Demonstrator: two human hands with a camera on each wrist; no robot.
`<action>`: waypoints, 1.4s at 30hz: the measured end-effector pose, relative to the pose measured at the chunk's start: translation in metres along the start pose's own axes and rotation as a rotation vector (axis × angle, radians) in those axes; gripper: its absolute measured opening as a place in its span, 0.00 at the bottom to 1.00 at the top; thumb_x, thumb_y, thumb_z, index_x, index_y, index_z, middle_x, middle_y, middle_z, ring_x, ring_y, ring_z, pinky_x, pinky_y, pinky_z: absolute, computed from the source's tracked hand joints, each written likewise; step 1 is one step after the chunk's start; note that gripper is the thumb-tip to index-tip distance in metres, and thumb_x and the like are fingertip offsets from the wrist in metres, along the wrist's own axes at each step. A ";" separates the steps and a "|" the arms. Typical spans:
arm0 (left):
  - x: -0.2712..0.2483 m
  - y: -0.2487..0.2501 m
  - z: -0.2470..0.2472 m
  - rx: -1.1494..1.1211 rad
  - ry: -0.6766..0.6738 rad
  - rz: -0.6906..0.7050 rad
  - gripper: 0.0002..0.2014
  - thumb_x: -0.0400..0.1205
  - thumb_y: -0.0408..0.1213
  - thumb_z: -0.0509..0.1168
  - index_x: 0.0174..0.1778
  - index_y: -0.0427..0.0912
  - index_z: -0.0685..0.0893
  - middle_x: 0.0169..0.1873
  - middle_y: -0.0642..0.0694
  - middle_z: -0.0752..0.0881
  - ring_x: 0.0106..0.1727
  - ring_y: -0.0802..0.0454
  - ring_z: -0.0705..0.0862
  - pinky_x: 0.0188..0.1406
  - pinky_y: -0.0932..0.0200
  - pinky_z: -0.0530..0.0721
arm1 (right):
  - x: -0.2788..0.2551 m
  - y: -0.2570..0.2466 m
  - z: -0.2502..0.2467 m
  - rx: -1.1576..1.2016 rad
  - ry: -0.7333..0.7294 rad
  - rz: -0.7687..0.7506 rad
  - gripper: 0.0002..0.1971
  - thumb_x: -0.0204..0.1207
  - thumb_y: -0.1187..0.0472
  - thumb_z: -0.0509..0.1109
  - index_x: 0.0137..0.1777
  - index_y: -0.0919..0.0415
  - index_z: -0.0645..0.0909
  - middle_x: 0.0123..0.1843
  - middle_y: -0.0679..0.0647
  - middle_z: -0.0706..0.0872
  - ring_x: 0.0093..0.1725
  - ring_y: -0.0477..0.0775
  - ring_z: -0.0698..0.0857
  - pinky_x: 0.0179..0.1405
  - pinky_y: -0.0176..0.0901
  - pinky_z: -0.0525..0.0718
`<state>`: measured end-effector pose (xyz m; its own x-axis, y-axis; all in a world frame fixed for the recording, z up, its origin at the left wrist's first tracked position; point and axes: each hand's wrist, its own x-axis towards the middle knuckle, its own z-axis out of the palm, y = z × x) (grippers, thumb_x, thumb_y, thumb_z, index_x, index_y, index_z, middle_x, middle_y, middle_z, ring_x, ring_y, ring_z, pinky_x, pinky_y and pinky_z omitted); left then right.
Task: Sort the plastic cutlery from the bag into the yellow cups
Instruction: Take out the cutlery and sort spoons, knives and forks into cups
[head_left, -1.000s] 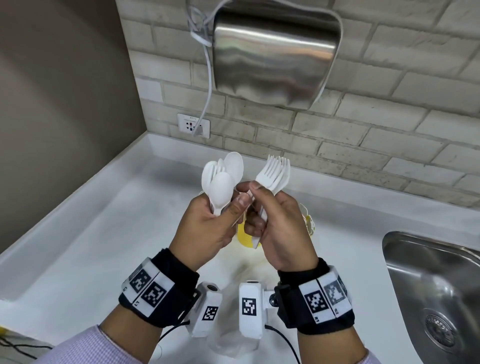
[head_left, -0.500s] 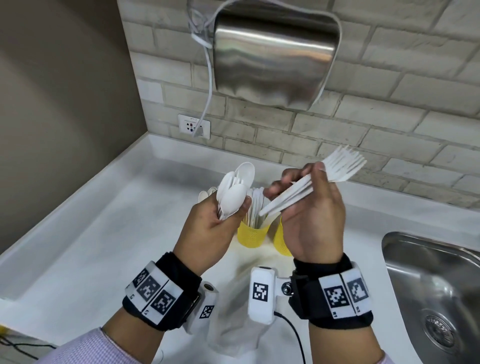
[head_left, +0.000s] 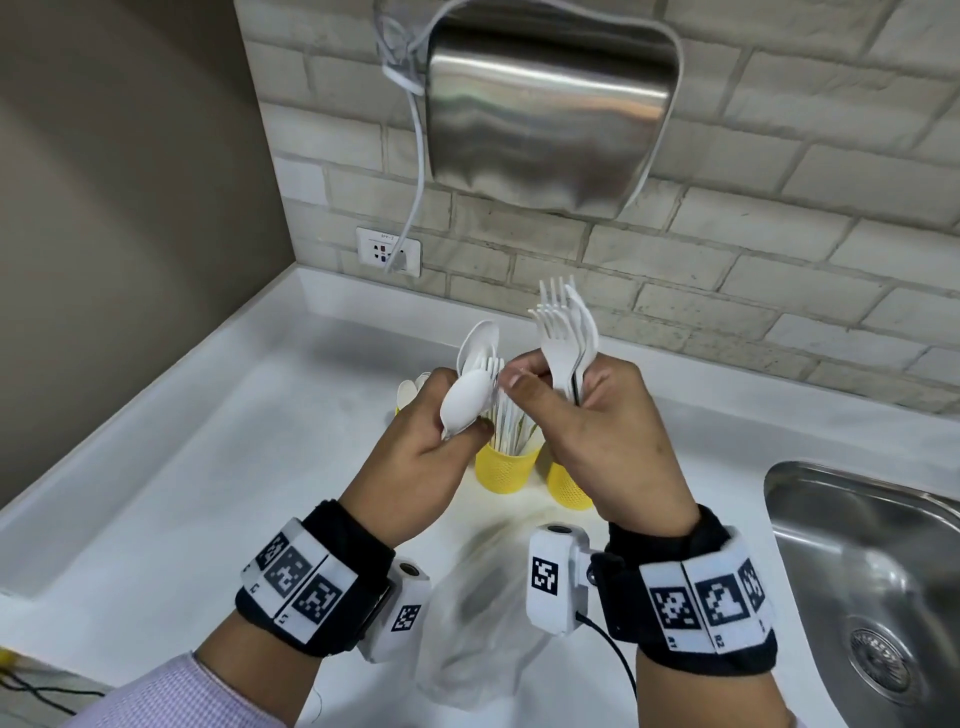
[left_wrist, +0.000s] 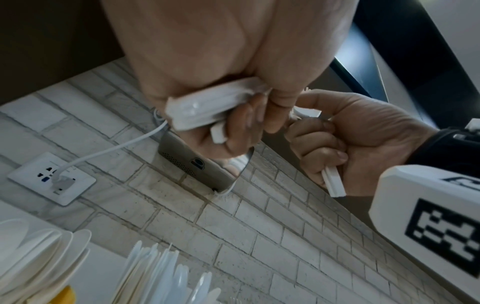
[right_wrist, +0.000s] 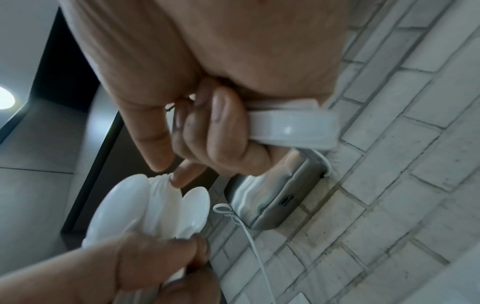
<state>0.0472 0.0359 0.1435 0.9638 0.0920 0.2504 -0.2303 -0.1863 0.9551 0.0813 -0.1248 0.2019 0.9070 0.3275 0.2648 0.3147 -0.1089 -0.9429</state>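
My left hand (head_left: 457, 415) grips a bunch of white plastic spoons (head_left: 467, 395) by their handles (left_wrist: 215, 111), with fork tines (right_wrist: 163, 183) showing among the bowls. My right hand (head_left: 550, 384) holds a bunch of white forks (head_left: 566, 338) upright, and its thumb and forefinger touch the fork in the left bunch. Below the hands stand yellow cups: the middle cup (head_left: 506, 470) holds knives (left_wrist: 155, 273), the right cup (head_left: 566, 488) is mostly hidden, and a left one shows only its spoons (head_left: 410, 389). The clear bag (head_left: 478, 639) lies between my wrists.
A steel sink (head_left: 857, 571) is set into the white counter (head_left: 208, 493) at the right. A steel hand dryer (head_left: 545, 114) hangs on the brick wall above, its cable running to a socket (head_left: 387, 252). A brown wall closes the left side.
My right hand swung its forks from tilted right back to upright and moved left. Its thumb and forefinger now reach the left hand's bunch.
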 end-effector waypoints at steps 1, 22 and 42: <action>0.000 -0.001 -0.001 0.006 -0.004 -0.017 0.06 0.79 0.37 0.63 0.48 0.52 0.76 0.30 0.60 0.74 0.30 0.55 0.72 0.33 0.55 0.71 | 0.000 0.001 0.000 -0.002 -0.018 0.010 0.08 0.82 0.65 0.74 0.40 0.59 0.88 0.21 0.41 0.77 0.21 0.40 0.71 0.26 0.29 0.69; -0.001 0.004 0.004 -0.124 -0.084 -0.080 0.16 0.76 0.30 0.63 0.37 0.63 0.76 0.29 0.55 0.70 0.27 0.53 0.66 0.29 0.59 0.66 | 0.012 0.033 0.000 1.168 -0.050 0.262 0.11 0.83 0.56 0.67 0.39 0.54 0.73 0.27 0.47 0.64 0.23 0.45 0.61 0.26 0.39 0.61; -0.003 -0.006 0.008 0.369 -0.039 0.163 0.11 0.82 0.44 0.67 0.49 0.43 0.72 0.47 0.46 0.84 0.46 0.44 0.82 0.45 0.37 0.81 | 0.011 0.025 0.031 0.807 0.340 0.309 0.10 0.85 0.64 0.60 0.43 0.62 0.78 0.32 0.54 0.83 0.32 0.54 0.83 0.33 0.44 0.81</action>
<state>0.0464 0.0286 0.1359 0.9245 -0.0035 0.3812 -0.3239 -0.5347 0.7805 0.0906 -0.0946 0.1751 0.9916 0.0857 -0.0970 -0.1289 0.5825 -0.8026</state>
